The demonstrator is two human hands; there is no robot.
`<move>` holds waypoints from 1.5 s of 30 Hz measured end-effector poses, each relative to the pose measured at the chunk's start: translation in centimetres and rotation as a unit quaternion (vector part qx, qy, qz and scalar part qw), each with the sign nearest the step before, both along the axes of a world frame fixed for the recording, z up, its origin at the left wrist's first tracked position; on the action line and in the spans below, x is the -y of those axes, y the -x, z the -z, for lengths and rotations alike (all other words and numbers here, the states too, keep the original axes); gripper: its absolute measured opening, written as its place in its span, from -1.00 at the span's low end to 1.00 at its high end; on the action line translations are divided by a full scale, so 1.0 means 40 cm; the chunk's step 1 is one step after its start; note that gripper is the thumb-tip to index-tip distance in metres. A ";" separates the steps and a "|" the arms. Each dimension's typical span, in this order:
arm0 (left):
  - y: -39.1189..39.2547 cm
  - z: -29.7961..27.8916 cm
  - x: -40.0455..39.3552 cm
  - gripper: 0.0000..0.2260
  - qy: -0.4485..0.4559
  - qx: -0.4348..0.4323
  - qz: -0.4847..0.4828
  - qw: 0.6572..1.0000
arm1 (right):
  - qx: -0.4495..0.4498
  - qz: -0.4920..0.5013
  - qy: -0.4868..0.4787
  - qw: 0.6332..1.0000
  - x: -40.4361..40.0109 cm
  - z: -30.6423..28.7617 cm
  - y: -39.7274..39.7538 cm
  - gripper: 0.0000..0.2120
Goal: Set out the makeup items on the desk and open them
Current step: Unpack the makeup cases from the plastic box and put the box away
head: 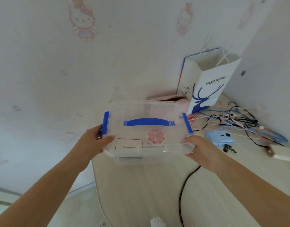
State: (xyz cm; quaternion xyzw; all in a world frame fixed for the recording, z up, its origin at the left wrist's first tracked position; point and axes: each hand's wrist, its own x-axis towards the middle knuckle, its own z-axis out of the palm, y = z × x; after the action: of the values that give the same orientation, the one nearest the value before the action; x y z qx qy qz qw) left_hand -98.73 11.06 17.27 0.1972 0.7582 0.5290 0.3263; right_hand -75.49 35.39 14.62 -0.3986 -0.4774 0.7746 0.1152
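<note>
A clear plastic storage box (147, 112) with a blue handle (149, 121) and blue side clips is held above the pale desk (141, 185). My left hand (96, 141) grips its left near corner beside the left clip. My right hand (200, 151) grips the right near corner. Through the lid I see a round pink item (155, 136) and a white boxed item (128, 145) inside. The lid is on the box.
A white and blue paper coffee bag (209, 86) and another white bag stand at the back right, with a pink pouch (172, 99) behind the box. Tangled cables (239, 122), a light blue device (221, 138) and a white charger (282, 154) lie at right. A black cord (185, 189) crosses the desk.
</note>
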 end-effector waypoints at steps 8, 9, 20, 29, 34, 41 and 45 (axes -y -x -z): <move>-0.212 -0.006 -0.156 -0.63 -0.019 0.014 0.184 0.983 | 0.004 0.168 -0.053 0.984 0.074 -0.026 -0.399 -0.91; -0.254 -0.010 -0.176 -0.62 -0.022 0.016 0.206 0.978 | 0.005 0.193 -0.056 0.980 0.090 -0.027 -0.457 -0.90; -0.840 -0.010 -0.332 -0.71 -0.042 -0.024 0.440 0.896 | 0.045 0.426 -0.097 0.899 0.327 -0.036 -1.130 -0.71; -1.406 -0.005 -0.344 -0.66 -0.023 0.022 0.548 0.836 | 0.086 0.513 -0.098 0.848 0.508 -0.041 -1.652 -0.73; -1.621 0.002 -0.344 -0.67 -0.008 0.040 0.595 0.803 | 0.080 0.570 -0.072 0.814 0.581 -0.022 -1.835 -0.75; -1.838 0.017 -0.392 -0.69 -0.012 0.047 0.660 0.749 | 0.071 0.647 -0.069 0.756 0.674 0.012 -1.977 -0.79; -1.947 0.049 -0.426 -0.74 -0.024 0.055 0.687 0.724 | 0.078 0.684 -0.066 0.722 0.702 0.019 -2.041 -0.78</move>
State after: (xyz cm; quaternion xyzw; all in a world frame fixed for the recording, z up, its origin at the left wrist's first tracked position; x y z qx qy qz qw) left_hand -20.87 28.08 15.32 0.6422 0.3827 0.1883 0.6369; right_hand 6.15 7.33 13.85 -0.6672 -0.1318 0.4178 0.6025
